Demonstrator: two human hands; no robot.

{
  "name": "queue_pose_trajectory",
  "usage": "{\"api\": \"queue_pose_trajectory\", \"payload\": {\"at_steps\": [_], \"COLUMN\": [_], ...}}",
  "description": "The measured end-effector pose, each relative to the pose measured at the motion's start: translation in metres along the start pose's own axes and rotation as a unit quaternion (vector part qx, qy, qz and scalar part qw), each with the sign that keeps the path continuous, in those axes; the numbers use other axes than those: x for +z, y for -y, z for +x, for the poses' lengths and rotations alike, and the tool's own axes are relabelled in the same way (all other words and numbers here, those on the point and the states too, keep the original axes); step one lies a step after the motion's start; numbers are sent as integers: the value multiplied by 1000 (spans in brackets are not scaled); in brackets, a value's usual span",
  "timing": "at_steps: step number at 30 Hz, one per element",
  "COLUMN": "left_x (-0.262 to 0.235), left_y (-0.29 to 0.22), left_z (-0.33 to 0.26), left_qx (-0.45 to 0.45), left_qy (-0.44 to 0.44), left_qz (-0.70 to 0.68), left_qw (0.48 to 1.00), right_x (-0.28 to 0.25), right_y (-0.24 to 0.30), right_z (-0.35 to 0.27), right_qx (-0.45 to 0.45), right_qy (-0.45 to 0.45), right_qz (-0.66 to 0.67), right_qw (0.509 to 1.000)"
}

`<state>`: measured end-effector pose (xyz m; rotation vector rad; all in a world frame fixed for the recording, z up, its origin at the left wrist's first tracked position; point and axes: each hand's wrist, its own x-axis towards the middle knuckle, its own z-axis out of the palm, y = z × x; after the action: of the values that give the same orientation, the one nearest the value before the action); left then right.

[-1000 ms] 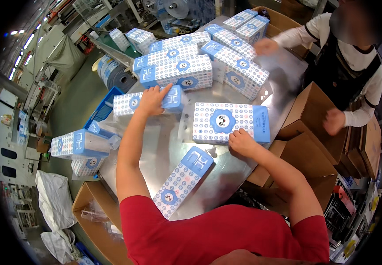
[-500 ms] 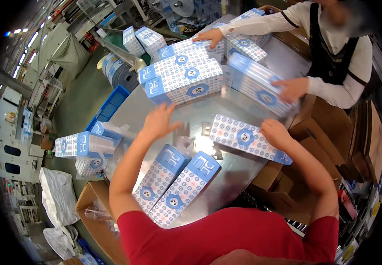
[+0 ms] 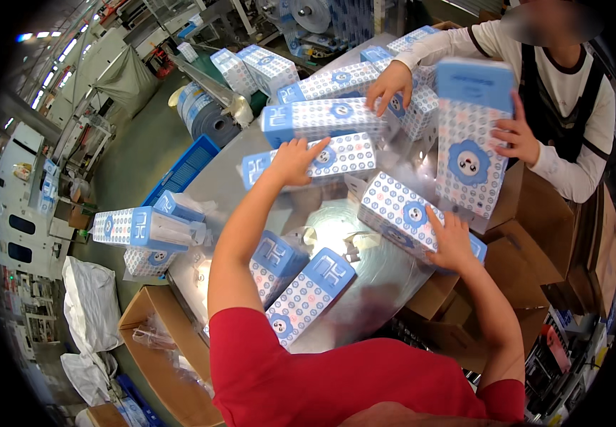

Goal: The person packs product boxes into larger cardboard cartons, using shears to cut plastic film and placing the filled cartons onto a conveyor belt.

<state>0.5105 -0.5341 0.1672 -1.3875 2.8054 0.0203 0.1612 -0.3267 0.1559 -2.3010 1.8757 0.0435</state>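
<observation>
Press evenly on upper-centre box (image 3: pixel 347 155) with open left grip (image 3: pixel 292 162), and centre-right box (image 3: pixel 405 213) with right grip (image 3: pixel 455 245), closure indeterminable.

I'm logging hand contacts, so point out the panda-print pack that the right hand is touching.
The slanted panda-print pack just left of the open cartons, blue end toward them; the right hand touches no other.

Left hand (image 3: pixel 295 162): palm down, thumb spread right of the fingers.
Left forearm (image 3: pixel 250 222): behind its fingers, extended forward.
Right hand (image 3: pixel 453 245): palm down, fingers parted.
Right forearm (image 3: pixel 491 299): behind its fingers, angled inward.
</observation>
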Motion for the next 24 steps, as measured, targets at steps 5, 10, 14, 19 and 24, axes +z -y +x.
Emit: {"api": "queue_pose_trajectory", "payload": {"at_steps": [5, 10, 14, 19, 24], "left_x": [-62, -135, -133, -74, -124], "left_y": [10, -17, -47, -131, -155], "left_z": [-85, -190, -259, -280, -303], "left_qx": [-100, -96, -130, -213, -80], "left_qy": [-59, -402, -558, -541, -376], "left_qz": [-54, -140, -439, -532, -89], "left_qw": [992, 900, 692, 615, 919], "right_x": [4, 10, -50, -118, -50], "right_y": [-6, -6, 65, 150, 117], "right_z": [-13, -11, 20, 45, 33], "right_qx": [6, -26, -153, -306, -160], "right_qy": [5, -30, -127, 144, 319], "right_qz": [-6, 24, 367, 680, 821], "right_qw": [1000, 999, 909, 650, 446]}}
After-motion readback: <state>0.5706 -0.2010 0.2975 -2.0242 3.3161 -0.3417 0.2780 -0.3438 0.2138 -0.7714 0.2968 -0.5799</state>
